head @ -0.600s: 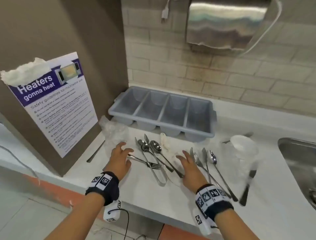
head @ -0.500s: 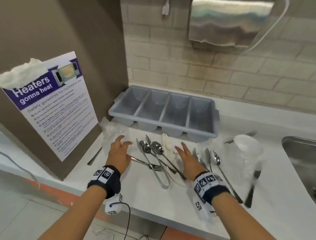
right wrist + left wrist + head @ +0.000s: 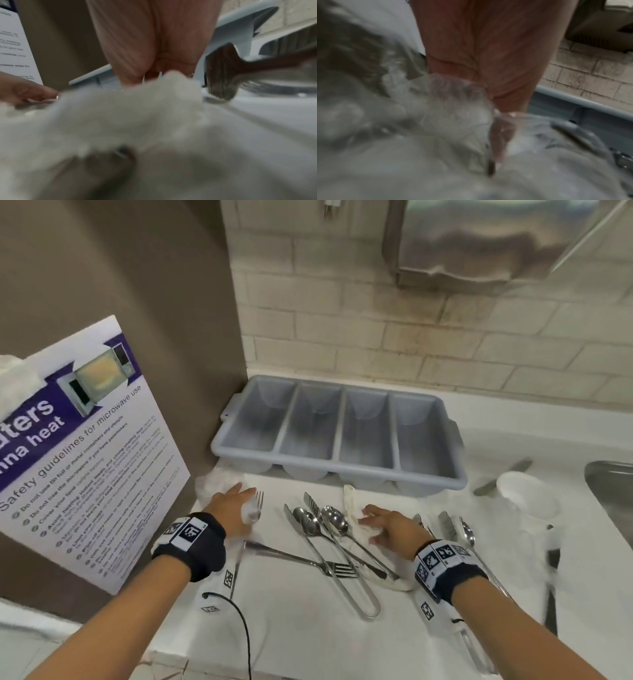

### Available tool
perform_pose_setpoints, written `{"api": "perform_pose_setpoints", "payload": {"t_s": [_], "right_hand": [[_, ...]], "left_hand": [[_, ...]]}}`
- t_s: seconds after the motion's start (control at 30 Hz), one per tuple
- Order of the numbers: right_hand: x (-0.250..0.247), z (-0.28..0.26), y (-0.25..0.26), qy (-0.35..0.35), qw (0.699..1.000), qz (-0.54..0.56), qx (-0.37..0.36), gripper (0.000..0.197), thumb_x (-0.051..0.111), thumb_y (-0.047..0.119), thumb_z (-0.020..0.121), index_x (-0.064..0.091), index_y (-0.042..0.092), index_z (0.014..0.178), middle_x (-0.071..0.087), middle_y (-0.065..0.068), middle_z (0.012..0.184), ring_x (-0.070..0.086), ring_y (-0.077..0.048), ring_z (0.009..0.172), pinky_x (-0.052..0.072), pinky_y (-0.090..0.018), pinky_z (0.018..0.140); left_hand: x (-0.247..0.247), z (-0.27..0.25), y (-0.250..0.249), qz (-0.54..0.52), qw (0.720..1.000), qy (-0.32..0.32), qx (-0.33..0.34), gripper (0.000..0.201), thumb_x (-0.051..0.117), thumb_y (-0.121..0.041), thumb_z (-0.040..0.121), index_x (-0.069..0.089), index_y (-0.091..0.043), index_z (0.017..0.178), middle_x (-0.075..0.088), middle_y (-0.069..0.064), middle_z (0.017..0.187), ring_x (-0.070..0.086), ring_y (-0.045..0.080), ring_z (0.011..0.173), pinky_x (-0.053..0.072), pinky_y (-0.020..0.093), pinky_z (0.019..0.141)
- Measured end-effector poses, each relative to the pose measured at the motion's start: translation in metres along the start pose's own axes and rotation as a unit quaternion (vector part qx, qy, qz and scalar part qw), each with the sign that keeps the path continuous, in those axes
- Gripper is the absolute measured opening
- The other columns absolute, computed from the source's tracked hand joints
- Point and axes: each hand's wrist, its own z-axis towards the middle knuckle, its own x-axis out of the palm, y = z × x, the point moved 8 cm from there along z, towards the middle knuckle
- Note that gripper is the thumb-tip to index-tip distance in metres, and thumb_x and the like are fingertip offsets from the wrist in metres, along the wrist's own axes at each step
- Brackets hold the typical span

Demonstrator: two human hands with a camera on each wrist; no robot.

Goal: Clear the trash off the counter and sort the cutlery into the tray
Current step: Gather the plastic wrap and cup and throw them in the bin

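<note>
My left hand (image 3: 247, 502) lies on the crumpled clear plastic wrap (image 3: 219, 483) at the counter's left, by the brown wall, and its fingers curl into the wrap (image 3: 453, 105). My right hand (image 3: 368, 527) pinches a crumpled white napkin (image 3: 352, 505), which bulges under the palm in the right wrist view (image 3: 137, 108). The grey four-compartment tray (image 3: 428, 484) stands behind with nothing in it. Between my hands lie two spoons (image 3: 334, 520), tongs (image 3: 346, 583) and a fork (image 3: 301, 558). Another fork (image 3: 259, 501) lies beside my left hand.
To the right of my right hand lie more knives and a spoon (image 3: 466, 530), a clear plastic cup (image 3: 527, 496), a knife (image 3: 503, 477) behind it and a dark-handled knife (image 3: 552, 573). A sink (image 3: 613, 487) opens at far right. A microwave poster (image 3: 85, 453) leans at left.
Both hands have moved forward: the left one onto the plastic wrap, the right one onto the napkin, and their fingers have closed on them. The head has moved closer.
</note>
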Motion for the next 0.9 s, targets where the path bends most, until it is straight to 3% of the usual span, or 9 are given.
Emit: {"api": "perform_pose_setpoints", "payload": {"t_s": [0.13, 0.23, 0.33, 0.47, 0.53, 0.63, 0.67, 0.8, 0.9], "right_hand": [[-0.012, -0.007, -0.011, -0.09, 0.993, 0.058, 0.052, 0.019, 0.069, 0.008, 0.081, 0.074, 0.006, 0.099, 0.067, -0.009, 0.119, 0.06, -0.022, 0.111, 0.036, -0.017, 0.098], [-0.034, -0.014, -0.019, -0.141, 0.981, 0.101, 0.091, 0.015, 0.066, 0.005, 0.081, 0.075, 0.003, 0.093, 0.073, -0.012, 0.102, 0.061, -0.014, 0.084, 0.039, -0.016, 0.079], [-0.068, -0.031, -0.023, -0.23, 0.942, 0.222, 0.102, 0.015, 0.067, 0.003, 0.082, 0.074, 0.003, 0.095, 0.072, -0.011, 0.091, 0.059, -0.008, 0.069, 0.042, -0.015, 0.065], [-0.117, -0.073, -0.009, -0.325, 0.868, 0.37, 0.06, 0.015, 0.069, -0.002, 0.079, 0.072, 0.011, 0.088, 0.068, 0.016, 0.056, 0.057, 0.012, 0.049, 0.043, -0.001, 0.055], [-0.139, -0.102, 0.002, -0.364, 0.843, 0.395, 0.021, 0.018, 0.069, -0.004, 0.078, 0.071, 0.014, 0.082, 0.069, 0.023, 0.057, 0.058, 0.01, 0.052, 0.043, 0.002, 0.055], [-0.169, -0.15, 0.017, -0.418, 0.822, 0.385, -0.035, 0.031, 0.067, -0.007, 0.077, 0.072, 0.024, 0.076, 0.07, 0.026, 0.064, 0.06, 0.011, 0.06, 0.045, 0.001, 0.063], [-0.177, -0.164, 0.02, -0.43, 0.813, 0.389, -0.05, 0.037, 0.067, -0.009, 0.077, 0.073, 0.028, 0.073, 0.072, 0.024, 0.066, 0.062, 0.009, 0.063, 0.047, 0.0, 0.066], [-0.2, -0.203, 0.024, -0.478, 0.763, 0.427, -0.079, 0.026, 0.069, 0.005, 0.076, 0.076, 0.03, 0.072, 0.074, 0.017, 0.063, 0.066, 0.002, 0.061, 0.054, -0.009, 0.069], [-0.216, -0.219, 0.029, -0.511, 0.726, 0.449, -0.102, 0.012, 0.072, 0.031, 0.064, 0.076, 0.031, 0.076, 0.074, 0.012, 0.064, 0.066, -0.006, 0.064, 0.054, -0.02, 0.076]], "left_hand": [[0.003, 0.002, 0.017, -0.115, 0.992, -0.055, 0.013, 0.059, 0.066, -0.008, 0.078, 0.045, -0.011, 0.133, 0.052, 0.013, 0.136, 0.048, 0.029, 0.125, 0.038, 0.033, 0.108], [0.005, 0.004, 0.031, -0.159, 0.983, -0.087, -0.002, 0.046, 0.055, 0.009, 0.082, 0.055, -0.005, 0.126, 0.061, 0.02, 0.124, 0.058, 0.029, 0.109, 0.042, 0.013, 0.092], [-0.006, -0.005, 0.038, -0.164, 0.975, -0.148, 0.002, 0.03, 0.054, 0.015, 0.08, 0.067, 0.005, 0.106, 0.066, 0.023, 0.114, 0.062, 0.031, 0.106, 0.043, 0.02, 0.09], [-0.034, -0.028, 0.033, -0.247, 0.942, -0.215, 0.066, 0.033, 0.054, 0.02, 0.077, 0.071, -0.005, 0.092, 0.057, 0.025, 0.124, 0.044, -0.035, 0.094, 0.026, -0.015, 0.079], [-0.046, -0.042, 0.025, -0.253, 0.931, -0.242, 0.099, 0.041, 0.057, 0.019, 0.074, 0.071, -0.018, 0.086, 0.059, 0.022, 0.126, 0.047, -0.026, 0.106, 0.02, -0.016, 0.082], [-0.06, -0.066, 0.012, -0.285, 0.911, -0.275, 0.115, 0.056, 0.063, 0.021, 0.067, 0.065, -0.035, 0.067, 0.066, 0.013, 0.115, 0.061, 0.015, 0.108, 0.032, 0.001, 0.095], [-0.06, -0.07, 0.01, -0.295, 0.908, -0.276, 0.112, 0.06, 0.063, 0.02, 0.069, 0.062, -0.041, 0.063, 0.066, 0.006, 0.11, 0.06, 0.019, 0.102, 0.031, -0.006, 0.09], [-0.048, -0.066, 0.011, -0.354, 0.899, -0.245, 0.086, 0.067, 0.054, 0.016, 0.077, 0.062, -0.046, 0.055, 0.07, -0.018, 0.078, 0.06, 0.002, 0.081, 0.031, -0.017, 0.067], [-0.044, -0.062, 0.013, -0.386, 0.882, -0.256, 0.086, 0.064, 0.051, 0.017, 0.078, 0.057, -0.045, 0.065, 0.069, 0.004, 0.091, 0.057, -0.015, 0.073, 0.031, -0.016, 0.066]]}}
